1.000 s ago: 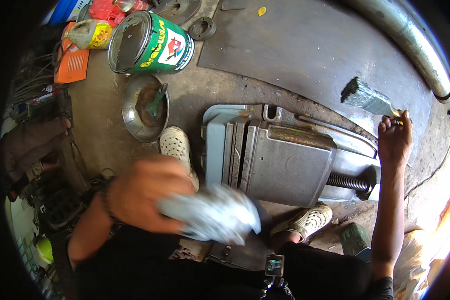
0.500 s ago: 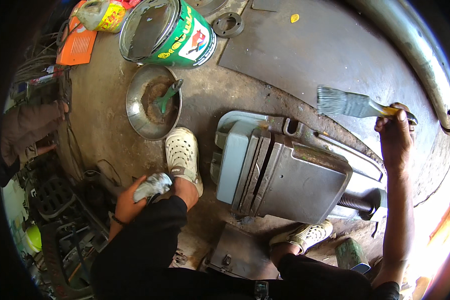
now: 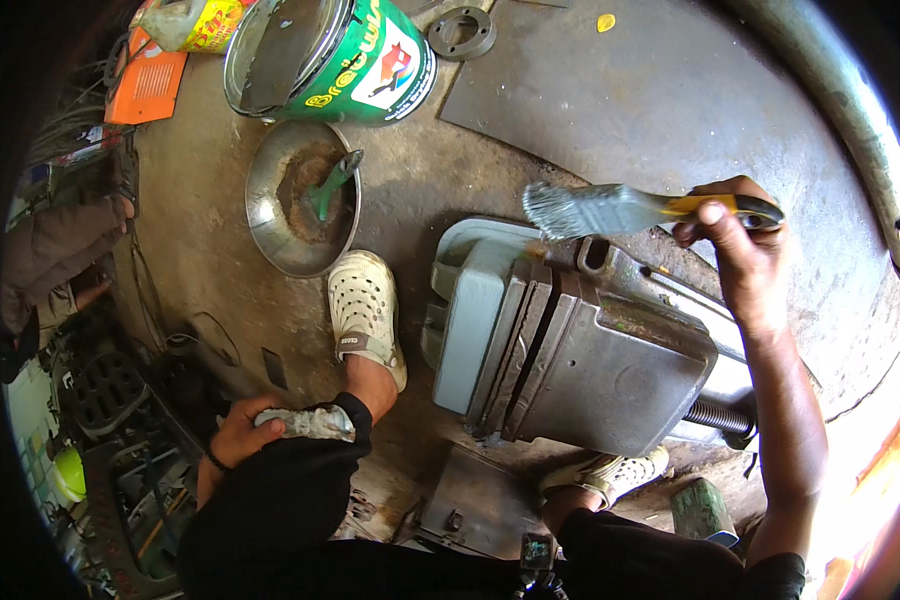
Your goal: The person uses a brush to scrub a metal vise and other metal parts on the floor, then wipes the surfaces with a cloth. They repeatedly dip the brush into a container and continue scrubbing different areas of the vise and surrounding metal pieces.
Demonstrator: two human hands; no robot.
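My right hand (image 3: 735,225) grips the yellow and black handle of a paintbrush (image 3: 605,210) whose bristles and ferrule are coated in grey-blue paint. The brush points left, held above a large bench vise (image 3: 610,355). Fresh-looking grey-blue paint covers the vise's left end; its jaw blocks and top plate are bare dark metal. Down by my left knee, my left hand (image 3: 238,435) is closed on a crumpled, paint-stained rag (image 3: 315,423). A metal bowl (image 3: 270,215) with brown residue holds a second brush with a green handle (image 3: 335,180).
A large green paint tin (image 3: 395,65) stands behind the bowl, near a metal ring (image 3: 462,35). Flat sheet metal (image 3: 610,90) covers the far floor. My clog (image 3: 362,300) is beside the vise. Dark metal scrap (image 3: 110,390) lies left, where another person's sleeve (image 3: 65,245) shows.
My right hand has brought the paintbrush leftward, from over the sheet metal to over the vise's far side. My left hand has shifted slightly left and down, and the rag in it has turned.
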